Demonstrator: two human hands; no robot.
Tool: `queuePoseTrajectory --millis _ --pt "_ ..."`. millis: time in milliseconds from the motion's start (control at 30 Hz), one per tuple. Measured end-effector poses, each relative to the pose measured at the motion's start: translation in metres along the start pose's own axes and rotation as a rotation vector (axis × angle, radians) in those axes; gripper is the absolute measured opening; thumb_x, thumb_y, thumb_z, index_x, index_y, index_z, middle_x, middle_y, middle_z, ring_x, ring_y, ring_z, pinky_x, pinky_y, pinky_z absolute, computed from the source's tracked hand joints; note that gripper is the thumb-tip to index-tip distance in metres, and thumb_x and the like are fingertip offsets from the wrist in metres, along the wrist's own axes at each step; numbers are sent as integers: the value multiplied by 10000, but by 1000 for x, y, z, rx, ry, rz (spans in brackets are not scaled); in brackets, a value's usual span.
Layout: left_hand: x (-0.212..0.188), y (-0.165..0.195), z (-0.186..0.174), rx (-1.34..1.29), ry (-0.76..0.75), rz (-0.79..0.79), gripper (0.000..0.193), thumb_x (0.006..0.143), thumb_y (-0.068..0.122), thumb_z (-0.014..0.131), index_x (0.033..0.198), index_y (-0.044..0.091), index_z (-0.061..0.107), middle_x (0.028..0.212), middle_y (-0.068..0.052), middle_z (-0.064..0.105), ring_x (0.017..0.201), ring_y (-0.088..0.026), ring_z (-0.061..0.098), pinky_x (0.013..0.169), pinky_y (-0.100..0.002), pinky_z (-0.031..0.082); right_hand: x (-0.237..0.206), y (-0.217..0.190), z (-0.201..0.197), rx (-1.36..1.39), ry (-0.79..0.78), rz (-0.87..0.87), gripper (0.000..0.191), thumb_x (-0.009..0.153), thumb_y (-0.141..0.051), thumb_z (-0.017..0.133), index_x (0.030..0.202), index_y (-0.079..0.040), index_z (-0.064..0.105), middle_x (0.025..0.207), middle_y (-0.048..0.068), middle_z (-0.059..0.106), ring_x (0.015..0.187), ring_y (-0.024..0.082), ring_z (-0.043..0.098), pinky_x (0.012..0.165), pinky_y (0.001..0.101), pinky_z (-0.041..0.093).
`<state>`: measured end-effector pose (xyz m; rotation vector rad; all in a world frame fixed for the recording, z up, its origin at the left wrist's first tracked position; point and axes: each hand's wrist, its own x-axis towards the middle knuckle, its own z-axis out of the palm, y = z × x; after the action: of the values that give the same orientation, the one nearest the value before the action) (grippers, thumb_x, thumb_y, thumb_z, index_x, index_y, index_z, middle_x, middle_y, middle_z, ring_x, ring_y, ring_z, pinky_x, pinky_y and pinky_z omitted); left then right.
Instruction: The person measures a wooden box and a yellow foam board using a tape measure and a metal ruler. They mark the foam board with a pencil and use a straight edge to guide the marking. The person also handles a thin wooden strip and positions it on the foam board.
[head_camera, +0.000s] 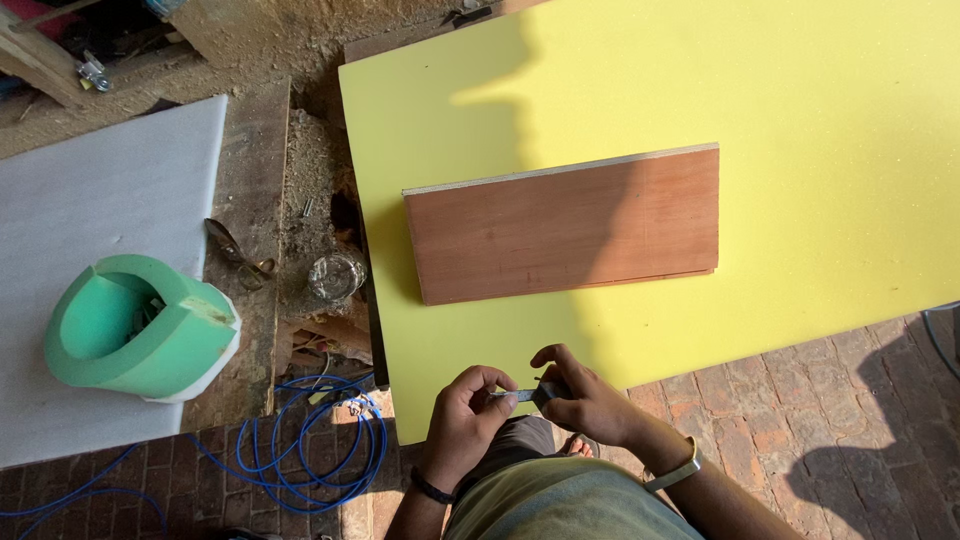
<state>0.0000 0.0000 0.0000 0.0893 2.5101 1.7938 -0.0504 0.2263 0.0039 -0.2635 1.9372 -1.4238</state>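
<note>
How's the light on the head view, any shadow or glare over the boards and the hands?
Head view: hard sunlight, sharp focus. A dark shadow crosses the yellow sheet and the left part of the brown board; both hands, left hand and right hand, sit in it, pinching a small grey piece. No glare; the right side is bright.

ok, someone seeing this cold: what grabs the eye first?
The big yellow sheet fills the upper right, with a brown plywood board lying flat on it. At the left, a curved block of green foam sits on a white sheet, with blue cable coiled on the brick floor below. At the bottom, the left hand and right hand pinch a small grey object between them.
</note>
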Motion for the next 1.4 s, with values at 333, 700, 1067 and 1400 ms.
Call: queuePoseTrajectory --millis 333,700,1067,1400 --pt "97 12 -108 -536 195 -123 211 866 -31 735 1005 54 601 854 -19 625 733 -73 601 678 -240 542 30 -16 -46 -37 40 323 257 937 -246 650 1041 -44 769 744 69 694 635 152 636 622 313 543" --pt "135 -36 -101 -643 389 -510 261 836 75 779 1073 106 673 845 -22 686 742 -127 678 719 -288 602 88 -24 -67 -124 157 245 228 886 -209 708 1023 -68 826 851 66 834 802 155 781 801 323 625" --pt "195 -79 -79 -806 678 -599 126 961 211 718 986 87 724 886 -11 686 809 -157 679 697 -307 575 144 -52 -139 -364 176 170 334 885 -385 731 1007 -88 822 824 89 800 749 203 756 693 364 612" --pt "247 -128 -96 -625 811 -654 202 937 246 737 1103 134 762 1100 2 738 954 -143 659 774 -284 486 216 -56 -152 -596 291 148 351 889 -463 714 970 -144 836 813 85 787 738 226 754 702 389 594"
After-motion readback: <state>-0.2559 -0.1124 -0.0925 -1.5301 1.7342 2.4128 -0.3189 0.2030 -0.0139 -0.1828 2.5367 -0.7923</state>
